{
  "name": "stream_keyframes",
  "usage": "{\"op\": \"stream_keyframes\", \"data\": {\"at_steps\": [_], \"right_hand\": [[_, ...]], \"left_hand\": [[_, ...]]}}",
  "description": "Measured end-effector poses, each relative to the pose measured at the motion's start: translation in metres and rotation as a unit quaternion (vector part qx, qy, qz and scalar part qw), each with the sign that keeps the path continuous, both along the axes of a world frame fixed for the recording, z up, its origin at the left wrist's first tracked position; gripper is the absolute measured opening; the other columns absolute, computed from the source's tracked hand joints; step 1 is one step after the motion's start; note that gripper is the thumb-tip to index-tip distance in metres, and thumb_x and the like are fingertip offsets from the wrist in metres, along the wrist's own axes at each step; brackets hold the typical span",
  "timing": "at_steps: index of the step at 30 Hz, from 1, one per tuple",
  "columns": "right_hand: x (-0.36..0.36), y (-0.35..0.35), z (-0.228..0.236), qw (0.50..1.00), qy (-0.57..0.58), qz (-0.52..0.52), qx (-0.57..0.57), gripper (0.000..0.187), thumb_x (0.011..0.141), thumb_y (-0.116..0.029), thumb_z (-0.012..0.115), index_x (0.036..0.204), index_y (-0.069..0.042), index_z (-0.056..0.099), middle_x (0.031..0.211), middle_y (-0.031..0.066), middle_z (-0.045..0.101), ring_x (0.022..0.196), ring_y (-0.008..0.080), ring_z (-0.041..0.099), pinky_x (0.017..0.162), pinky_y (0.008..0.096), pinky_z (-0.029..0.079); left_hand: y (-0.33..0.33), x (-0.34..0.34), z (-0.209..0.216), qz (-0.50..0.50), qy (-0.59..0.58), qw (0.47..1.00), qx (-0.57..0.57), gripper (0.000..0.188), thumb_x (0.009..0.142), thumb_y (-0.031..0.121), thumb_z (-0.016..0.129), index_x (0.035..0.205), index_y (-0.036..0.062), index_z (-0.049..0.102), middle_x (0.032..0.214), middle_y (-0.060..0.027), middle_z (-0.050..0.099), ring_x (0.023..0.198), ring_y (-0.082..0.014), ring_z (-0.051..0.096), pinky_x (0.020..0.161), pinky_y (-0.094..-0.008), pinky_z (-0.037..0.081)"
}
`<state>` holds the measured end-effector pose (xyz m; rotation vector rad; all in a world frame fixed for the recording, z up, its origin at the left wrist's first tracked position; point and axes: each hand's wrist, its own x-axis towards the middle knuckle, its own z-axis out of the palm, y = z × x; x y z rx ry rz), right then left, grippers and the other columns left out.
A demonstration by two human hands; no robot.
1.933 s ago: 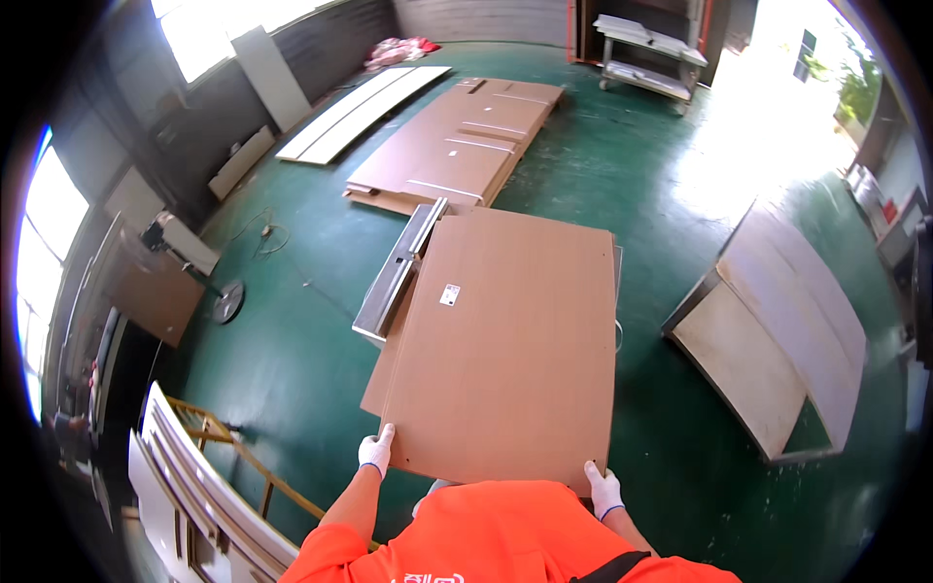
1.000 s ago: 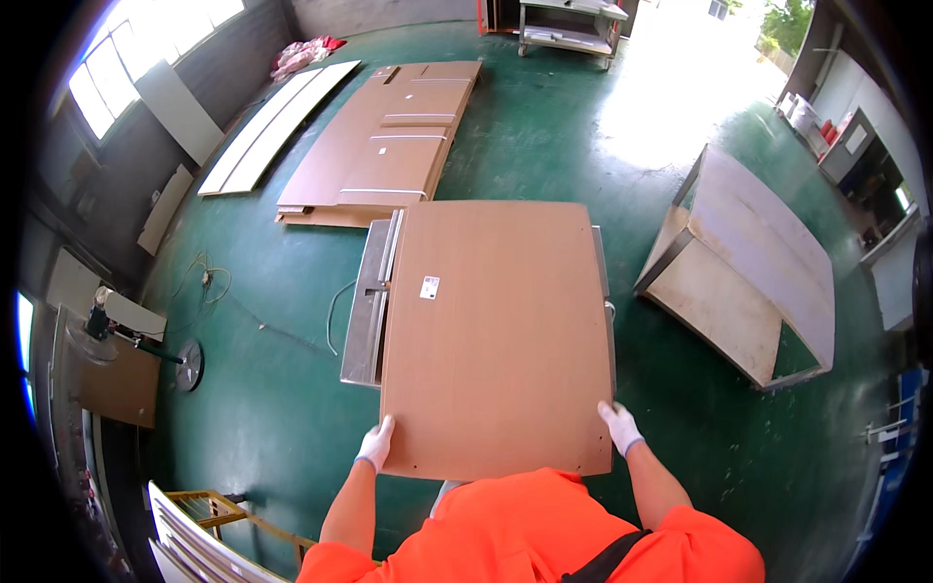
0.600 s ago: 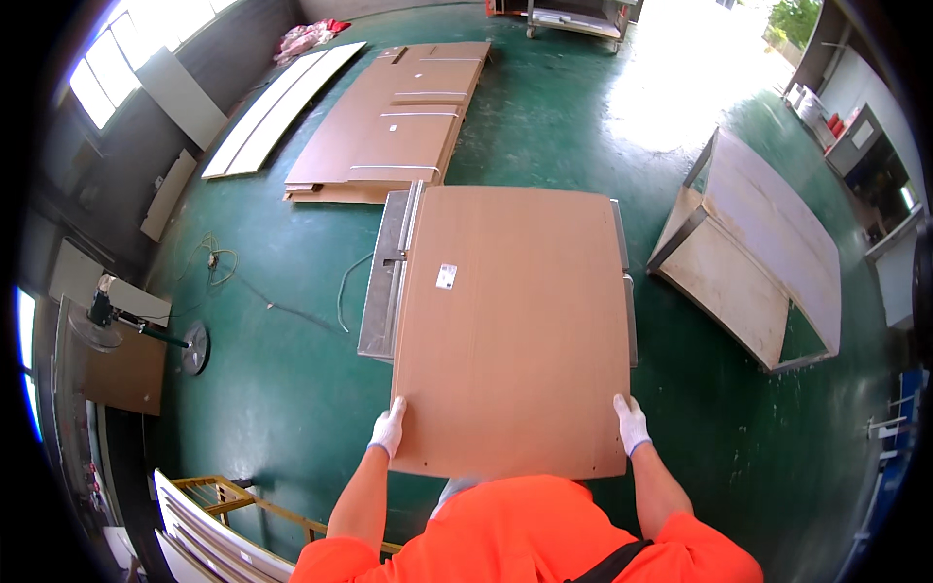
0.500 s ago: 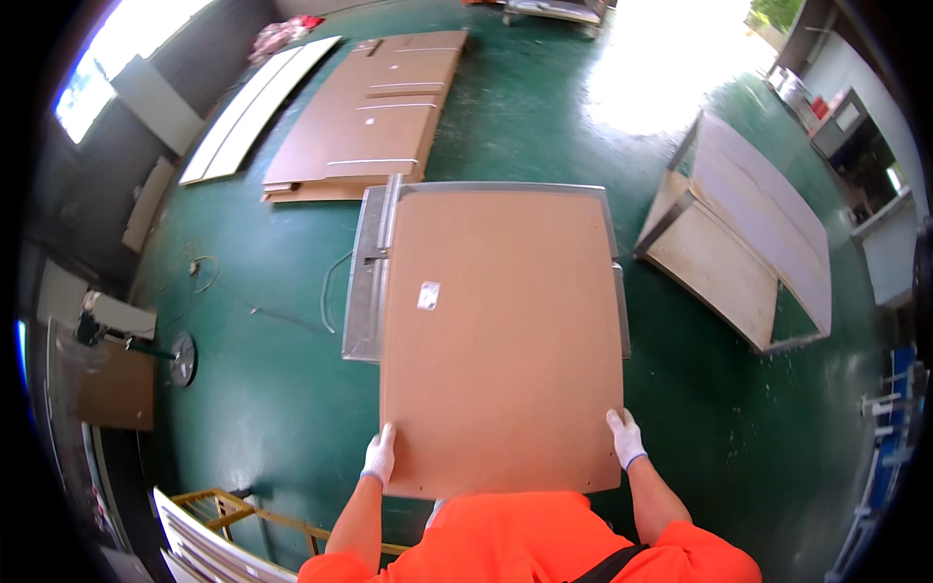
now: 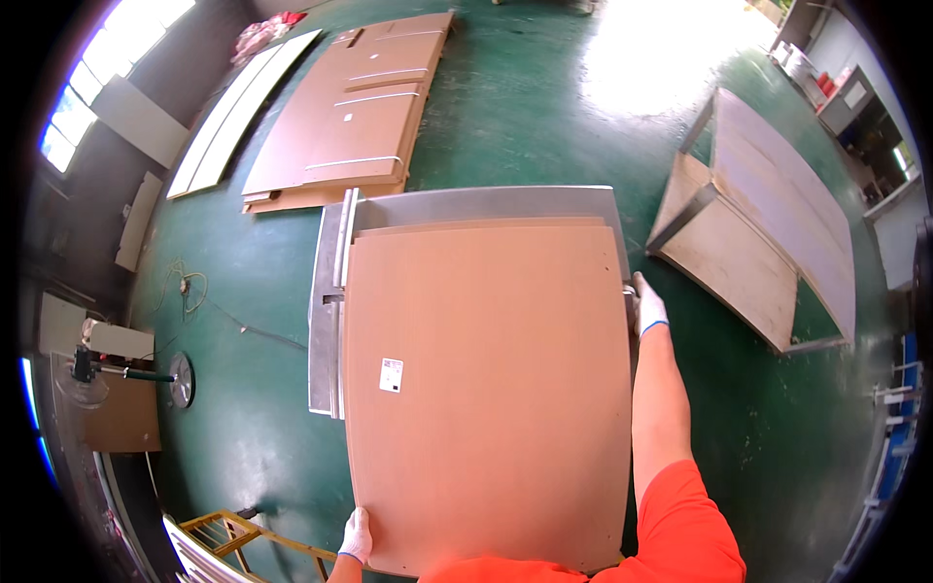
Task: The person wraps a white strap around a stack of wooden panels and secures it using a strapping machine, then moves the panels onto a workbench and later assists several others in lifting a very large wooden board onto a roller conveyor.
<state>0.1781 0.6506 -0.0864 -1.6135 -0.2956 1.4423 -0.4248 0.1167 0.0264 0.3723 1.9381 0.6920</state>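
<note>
Panel [image 5: 486,418], brown and rectangular, lies flat over the metal bench [image 5: 496,206], leaving bare metal along the bench's far edge and left edge; its near end reaches the person's orange shirt [image 5: 692,525]. A thin strip of brown board [image 5: 476,225] shows past its far side, so at least one more sheet appears to lie beneath. White label [image 5: 391,375] is on the upper face, left of centre.

Left hand [image 5: 357,534], white-gloved, holds the panel's left side close to the near corner, thumb above, fingers out of sight. Right hand [image 5: 649,306], likewise gloved, is farther forward at the bench's right edge, short of the far right corner; whether it grips panel or metal cannot be told.

Handling, as judged: stiff, broad, probably heavy enough to need both hands; smooth face, liable to slide; corners likely to chip. Best hold: the two long sides, directly opposite, fingers beneath.

Beyond the bench's far left corner: strapped brown stack [image 5: 360,107]. Right of the bench, apart: open-sided frame [image 5: 782,214].
</note>
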Motion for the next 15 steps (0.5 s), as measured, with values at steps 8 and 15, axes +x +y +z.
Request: {"op": "stream_keyframes", "data": {"at_steps": [8, 15], "right_hand": [[-0.135, 0.029, 0.110, 0.948, 0.055, -0.228, 0.215, 0.016, 0.096, -0.018, 0.062, 0.084, -0.007, 0.062, 0.064, -0.0001, 0.053, 0.053, 0.0131, 0.048, 0.051, 0.0295, 0.035], [-0.128, 0.021, 0.112, 0.784, -0.569, -0.003, 0.249, 0.037, 0.103, -0.038, 0.052, 0.093, -0.006, 0.068, 0.083, 0.0223, 0.067, 0.079, 0.0422, 0.065, 0.072, 0.0487, 0.051]], "left_hand": [[-0.012, 0.005, 0.028, 0.031, -0.019, 0.999, -0.039, 0.059, 0.104, 0.047, 0.051, 0.132, -0.0044, 0.055, 0.124, -0.0119, 0.064, 0.113, -0.0213, 0.058, 0.100, -0.0366, 0.047], [0.211, 0.066, 0.078, -0.286, 0.464, 0.820, 0.176, 0.074, 0.078, 0.029, 0.082, 0.139, -0.0004, 0.050, 0.145, -0.0258, 0.046, 0.134, -0.0430, 0.045, 0.111, -0.0496, 0.038]]}}
